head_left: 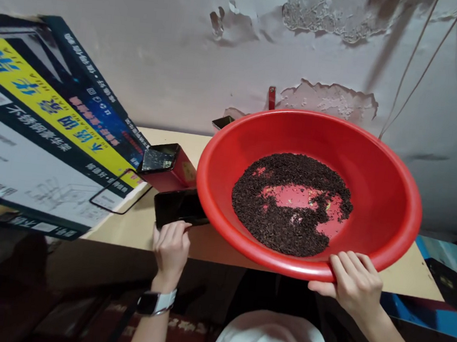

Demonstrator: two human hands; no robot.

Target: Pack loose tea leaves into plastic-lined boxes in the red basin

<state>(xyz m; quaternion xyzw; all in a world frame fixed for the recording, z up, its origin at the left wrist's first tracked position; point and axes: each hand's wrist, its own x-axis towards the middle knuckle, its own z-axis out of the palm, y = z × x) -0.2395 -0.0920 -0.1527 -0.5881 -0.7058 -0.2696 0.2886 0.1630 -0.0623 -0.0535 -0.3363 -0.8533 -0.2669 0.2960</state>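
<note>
A wide red plastic basin [390, 188] rests on the table, with a scattered layer of dark dry bits [287, 231] like loose tea leaves over its pinkish bottom. My right hand [353, 282] grips its near rim, fingers over the lip and thumb outside. To the left of the basin, my left hand [171, 246] has its fingers curled at the near edge of a black rectangular box [177, 209]; whether that box is open on top is too dark to tell. Just behind it stands a red box with a shiny dark top [167, 164].
A large printed carton [52, 136] leans at the left, a thin black wire loop [120, 213] beside it. The pale tabletop [120, 230] runs along a peeling wall [163, 50] with hanging cords [423, 66]. A dark flat item [448, 281] lies at the right end.
</note>
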